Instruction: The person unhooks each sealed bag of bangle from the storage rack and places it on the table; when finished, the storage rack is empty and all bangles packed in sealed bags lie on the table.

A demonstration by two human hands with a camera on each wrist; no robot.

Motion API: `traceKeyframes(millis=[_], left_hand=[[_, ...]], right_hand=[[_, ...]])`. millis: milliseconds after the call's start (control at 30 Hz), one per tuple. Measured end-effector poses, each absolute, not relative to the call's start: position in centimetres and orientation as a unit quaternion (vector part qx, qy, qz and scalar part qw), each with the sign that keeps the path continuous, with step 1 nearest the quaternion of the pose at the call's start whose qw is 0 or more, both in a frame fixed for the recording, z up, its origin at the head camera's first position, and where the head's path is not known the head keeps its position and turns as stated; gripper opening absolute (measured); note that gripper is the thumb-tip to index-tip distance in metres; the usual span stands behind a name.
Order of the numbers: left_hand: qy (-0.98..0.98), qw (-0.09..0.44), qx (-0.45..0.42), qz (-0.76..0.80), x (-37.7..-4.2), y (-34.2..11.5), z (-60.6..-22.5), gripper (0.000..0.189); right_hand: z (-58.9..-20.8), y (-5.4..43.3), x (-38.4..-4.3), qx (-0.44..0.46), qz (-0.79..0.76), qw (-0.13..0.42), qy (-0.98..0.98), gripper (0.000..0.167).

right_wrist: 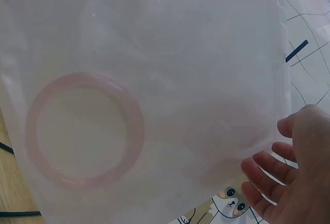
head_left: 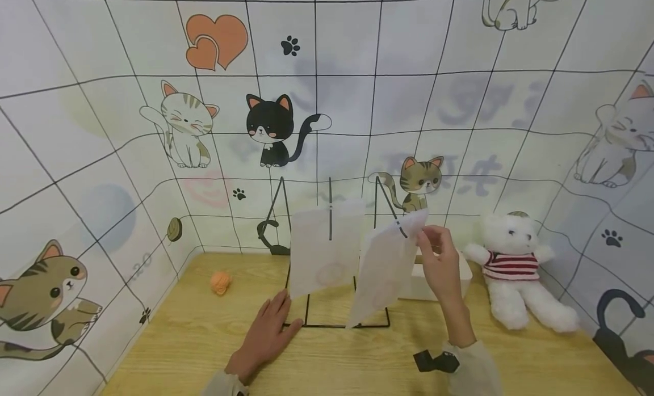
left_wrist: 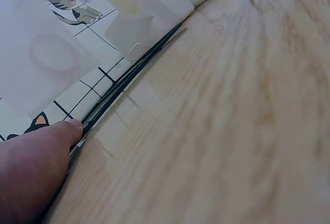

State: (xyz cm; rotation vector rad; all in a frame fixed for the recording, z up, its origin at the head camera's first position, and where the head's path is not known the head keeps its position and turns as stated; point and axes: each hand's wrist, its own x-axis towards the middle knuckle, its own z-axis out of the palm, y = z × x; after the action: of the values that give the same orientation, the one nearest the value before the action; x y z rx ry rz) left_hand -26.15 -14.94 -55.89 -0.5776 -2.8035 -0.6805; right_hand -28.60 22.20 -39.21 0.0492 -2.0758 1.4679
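A black wire stand [head_left: 347, 326] with hooks stands on the wooden table. From its middle hook hangs a translucent white bag [head_left: 324, 248] with a faint ring shape in it. A second translucent bag [head_left: 388, 265] hangs tilted on the right hook; the right wrist view shows a pink ring [right_wrist: 136, 131] through it. My right hand [head_left: 439, 260] pinches this bag's upper right edge between thumb and fingertips, the other fingers loosely bent. My left hand [head_left: 265, 333] lies flat on the table with straight fingers, its thumb touching the stand's front left base.
A small orange ball [head_left: 220, 282] lies at the left. Behind the right bag stands a white box [head_left: 465, 274], and a white teddy bear [head_left: 516, 271] in a striped shirt sits at the right. A cat-print curtain [head_left: 347, 101] surrounds the table.
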Motion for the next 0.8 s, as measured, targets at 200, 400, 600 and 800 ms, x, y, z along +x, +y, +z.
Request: traceKeyframes(millis=[200,400,600,800], left_hand=[[-0.951,0.09,-0.189,-0.229,-25.9,-14.9,-55.6,0.074],[-0.949,0.083,-0.189,-0.24,-25.9,-14.8,-55.4,0.074],[-0.95,0.08,-0.187,-0.237,-25.9,-14.8,-55.5,0.074],[-0.95,0.08,-0.184,-0.239,-26.0,-14.8,-55.6,0.074]], right_hand=[[-39.2,22.3,-28.7,0.011,0.548,0.291,-0.784,0.033],[-39.2,22.9,-28.8,0.023,0.6,0.312,-0.736,0.022],[-38.7,23.1,-28.4,0.034,0.638,0.341,-0.689,0.017],[-38.3,23.2,-28.3,0.031,0.655,0.351,-0.668,0.018]])
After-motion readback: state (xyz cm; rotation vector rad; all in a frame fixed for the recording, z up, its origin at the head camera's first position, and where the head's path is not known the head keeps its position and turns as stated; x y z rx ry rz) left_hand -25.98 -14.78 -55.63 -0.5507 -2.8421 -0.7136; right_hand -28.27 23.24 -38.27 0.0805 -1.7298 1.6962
